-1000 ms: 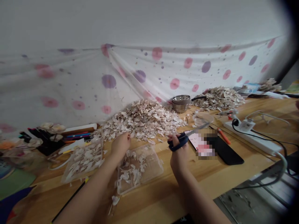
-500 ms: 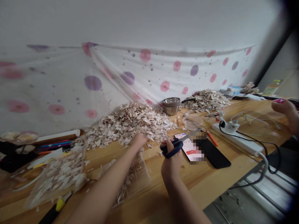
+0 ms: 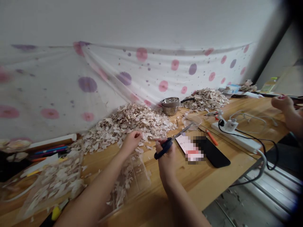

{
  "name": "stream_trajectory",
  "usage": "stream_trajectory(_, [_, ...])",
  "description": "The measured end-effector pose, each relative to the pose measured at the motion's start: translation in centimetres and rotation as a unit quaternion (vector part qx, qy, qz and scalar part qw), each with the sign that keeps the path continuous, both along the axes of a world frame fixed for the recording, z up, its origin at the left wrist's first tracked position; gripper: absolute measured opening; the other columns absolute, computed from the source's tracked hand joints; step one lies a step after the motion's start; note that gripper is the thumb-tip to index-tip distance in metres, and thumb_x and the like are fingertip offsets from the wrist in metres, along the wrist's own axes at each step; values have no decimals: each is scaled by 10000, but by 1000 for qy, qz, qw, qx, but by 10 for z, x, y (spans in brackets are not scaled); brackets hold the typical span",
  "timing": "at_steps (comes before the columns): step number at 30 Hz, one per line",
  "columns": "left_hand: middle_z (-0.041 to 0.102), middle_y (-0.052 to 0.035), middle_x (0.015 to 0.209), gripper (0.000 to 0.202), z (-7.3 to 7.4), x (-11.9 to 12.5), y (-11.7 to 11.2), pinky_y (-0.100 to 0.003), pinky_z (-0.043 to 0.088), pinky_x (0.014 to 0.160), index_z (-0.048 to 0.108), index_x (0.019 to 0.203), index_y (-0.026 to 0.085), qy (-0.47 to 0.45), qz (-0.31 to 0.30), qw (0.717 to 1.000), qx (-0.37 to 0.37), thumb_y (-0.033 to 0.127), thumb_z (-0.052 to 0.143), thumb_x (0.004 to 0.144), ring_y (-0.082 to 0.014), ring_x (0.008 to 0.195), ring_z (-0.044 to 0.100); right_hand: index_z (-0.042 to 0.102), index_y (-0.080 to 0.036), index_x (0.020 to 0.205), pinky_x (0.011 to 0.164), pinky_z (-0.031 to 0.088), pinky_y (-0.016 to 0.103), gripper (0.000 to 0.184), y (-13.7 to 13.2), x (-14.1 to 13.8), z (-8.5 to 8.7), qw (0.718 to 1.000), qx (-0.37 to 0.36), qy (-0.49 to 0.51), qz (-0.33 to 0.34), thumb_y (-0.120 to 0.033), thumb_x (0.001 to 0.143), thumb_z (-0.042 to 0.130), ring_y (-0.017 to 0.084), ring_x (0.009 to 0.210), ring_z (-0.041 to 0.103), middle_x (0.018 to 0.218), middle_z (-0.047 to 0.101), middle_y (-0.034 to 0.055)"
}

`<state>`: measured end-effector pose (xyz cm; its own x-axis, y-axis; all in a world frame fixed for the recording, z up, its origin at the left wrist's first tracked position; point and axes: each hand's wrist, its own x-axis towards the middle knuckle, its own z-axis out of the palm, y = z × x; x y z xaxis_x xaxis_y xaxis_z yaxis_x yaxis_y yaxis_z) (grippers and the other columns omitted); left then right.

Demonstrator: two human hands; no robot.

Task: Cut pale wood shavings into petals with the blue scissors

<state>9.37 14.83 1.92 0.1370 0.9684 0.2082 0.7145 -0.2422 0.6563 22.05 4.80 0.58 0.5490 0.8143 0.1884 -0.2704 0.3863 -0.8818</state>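
Observation:
My right hand (image 3: 167, 162) grips a pair of dark-blue-handled scissors (image 3: 165, 147), their blades pointing away to the upper right. At the front edge of a large heap of pale, dry flakes (image 3: 132, 121) is my left hand (image 3: 131, 142), its fingers curled in a pinch. Whatever lies between those fingertips is too small to make out. Below both hands, a clear divided plastic tray (image 3: 139, 176) holds more flakes and is partly covered by my left forearm. A phone with a lit screen (image 3: 186, 145) lies just right of the scissors.
Beyond the phone are a black phone-shaped item (image 3: 216, 154), an orange pen-like tool (image 3: 211, 137), a clear bowl (image 3: 192, 122), metal bowls (image 3: 170, 106), a glue gun (image 3: 216, 114) and a power strip (image 3: 236, 137). Another person's hand (image 3: 282, 103) is far right. A yellow-black cutter (image 3: 56, 213) lies lower left.
My left hand has drawn back a little from the heap, its pinched fingers turned upward. My right hand has turned, so the scissor blades angle more upward. The view has shifted slightly right.

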Motion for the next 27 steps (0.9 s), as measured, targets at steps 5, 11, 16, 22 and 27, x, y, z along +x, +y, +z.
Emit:
stream_trajectory(5, [654,-25,795,219,22,-23,-43,-253,457,679,576,837,179,7,12,999,52,349,438,843,-171,747,611,524,-208,919,721,456,311,174,-2,-17,-12,986,51,-157,17,-227,768,610,162,771,574,979,652,59])
stream_trajectory(11, [679,-124,915,255,24,-69,-43,-333,453,754,627,819,171,350,143,917,127,202,380,873,-263,908,623,469,-210,874,665,438,294,183,-4,-13,-4,994,46,-100,-20,-277,774,606,173,782,575,949,660,60])
stream_trajectory(16, [680,-190,919,317,11,-89,-24,-355,469,728,646,893,115,371,180,906,97,147,331,882,-301,915,642,454,-211,864,608,431,278,204,-4,-8,0,998,32,-61,-5,-289,768,617,160,724,574,926,669,59])
stream_trajectory(22, [676,-158,1031,317,4,-58,10,-327,477,756,533,1169,128,347,137,923,96,234,391,906,-260,939,648,461,-212,850,669,458,296,155,-18,-14,7,994,93,-57,-21,-245,798,603,158,742,607,851,686,32])
stream_trajectory(27, [647,-131,1098,244,4,-26,48,-293,440,867,603,1045,150,340,81,931,109,153,484,833,-243,1071,584,470,-210,844,669,460,297,156,-22,-12,11,997,78,11,-14,-253,797,613,153,729,606,841,680,27])
